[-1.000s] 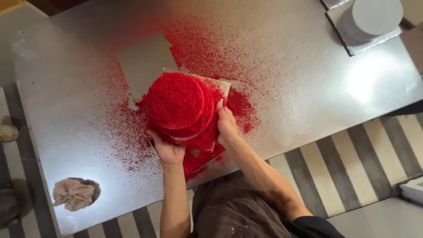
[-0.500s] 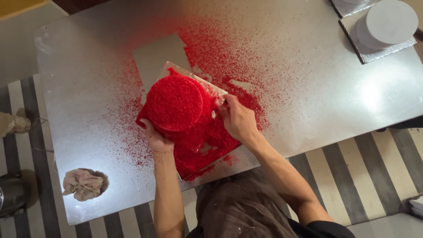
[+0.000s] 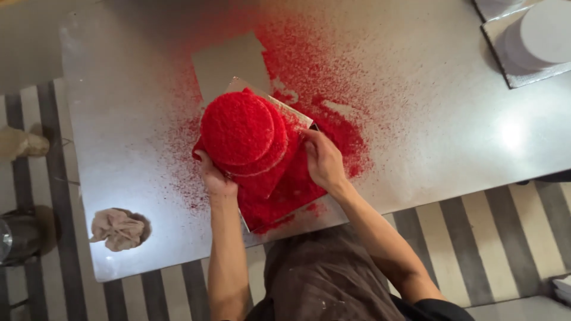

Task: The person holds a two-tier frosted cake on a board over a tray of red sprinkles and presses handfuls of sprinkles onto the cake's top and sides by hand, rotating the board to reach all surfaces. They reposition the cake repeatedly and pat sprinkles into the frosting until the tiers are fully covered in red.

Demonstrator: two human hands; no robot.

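Note:
A round cake (image 3: 241, 132) coated in bright red crumbs stands on a square silver board (image 3: 279, 205) on the steel table (image 3: 428, 148). My left hand (image 3: 215, 178) grips the board's left edge beside the cake's base. My right hand (image 3: 323, 159) holds the board's right side, fingers close to the cake's flank. The board sits turned at an angle, its near part heaped with loose red crumbs. Red crumbs are scattered widely over the table around the cake, with a bare square patch (image 3: 229, 64) behind it.
A white round cake (image 3: 544, 32) on a silver board sits at the table's far right corner. A crumpled beige cloth (image 3: 118, 229) lies at the near left corner. The floor below is striped grey and white; a shoe (image 3: 21, 142) shows at left.
The board and cake have been rotated between my hands; my right hand slid from the near corner to the right edge. The view has also shifted slightly.

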